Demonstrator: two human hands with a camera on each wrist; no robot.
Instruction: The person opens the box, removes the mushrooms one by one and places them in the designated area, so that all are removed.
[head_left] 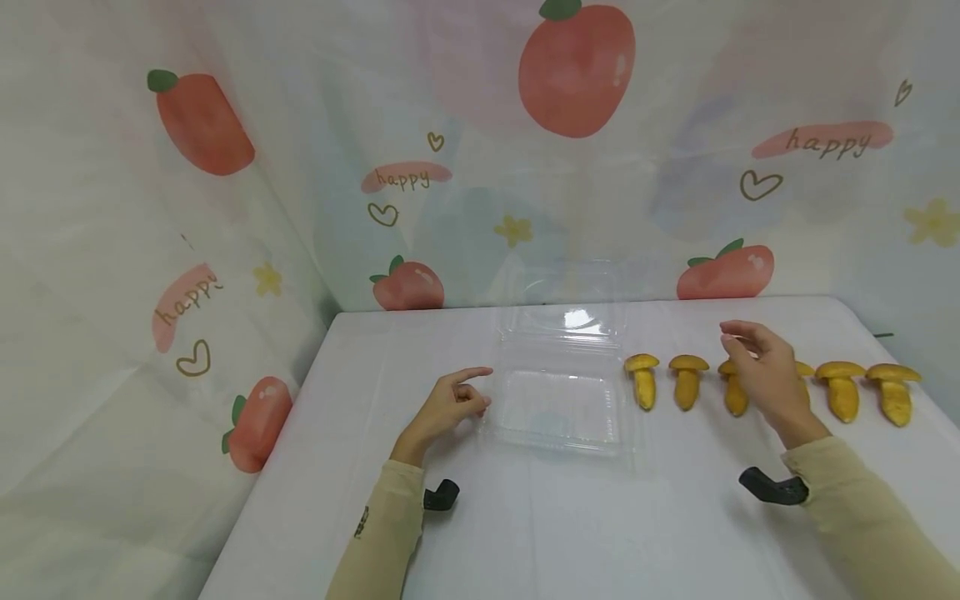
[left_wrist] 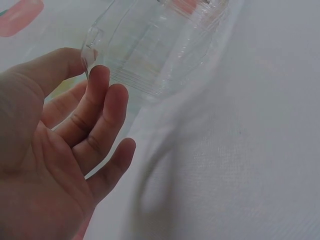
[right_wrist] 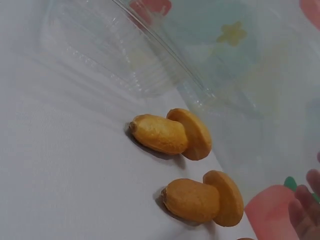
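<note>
A clear plastic clamshell box (head_left: 558, 408) stands opened on the table, its lid (head_left: 562, 308) raised at the back. My left hand (head_left: 442, 408) is at the box's left edge, one finger stretched out to the rim and the others loosely bent. In the left wrist view, those fingertips (left_wrist: 115, 97) overlap the plastic; firm contact is unclear. Right of the box, several yellow mushrooms (head_left: 686, 383) lie in a row, caps toward the back. Above that row hovers my right hand (head_left: 768, 375), holding nothing, its fingers loosely bent, partly covering two mushrooms.
A white cloth (head_left: 480, 517) covers the table. Behind it and at its left hang curtains (head_left: 450, 92) printed with fruit, hearts and "happy". Black curved pieces (head_left: 772, 487) stick out beside both sleeves. In the right wrist view, two mushrooms (right_wrist: 170, 132) lie near the box.
</note>
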